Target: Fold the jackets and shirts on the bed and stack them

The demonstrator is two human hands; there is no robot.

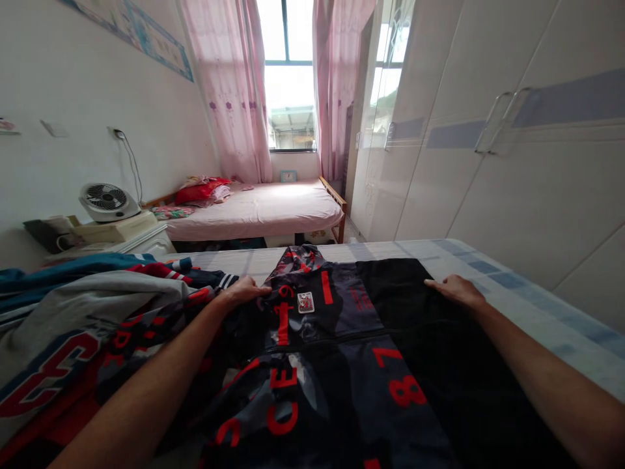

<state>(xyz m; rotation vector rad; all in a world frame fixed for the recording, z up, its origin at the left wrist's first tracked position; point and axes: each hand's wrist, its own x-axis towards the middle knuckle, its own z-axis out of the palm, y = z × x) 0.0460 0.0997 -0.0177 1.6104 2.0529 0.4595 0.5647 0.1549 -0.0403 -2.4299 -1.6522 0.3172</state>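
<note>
A dark zip jacket (pixel 336 371) with red letters and numbers lies spread on the bed in front of me. Its zip runs roughly left to right, and a patterned piece with red marks (pixel 299 258) sticks out at the far side. My left hand (pixel 241 291) pinches the jacket's edge on the left. With its fingers closed, my right hand (pixel 456 290) grips the far right corner of a plain black part (pixel 398 283). Whether that black part belongs to the jacket or is a separate garment, I cannot tell.
On the left lies a heap of clothes, including a grey top (pixel 122 299). The checked bed sheet (pixel 488 267) shows at right. Beyond are a pink bed (pixel 273 212), a fan (pixel 108 198) on a cabinet, and pink curtains (pixel 229 85). A white wardrobe (pixel 537 182) stands along the right.
</note>
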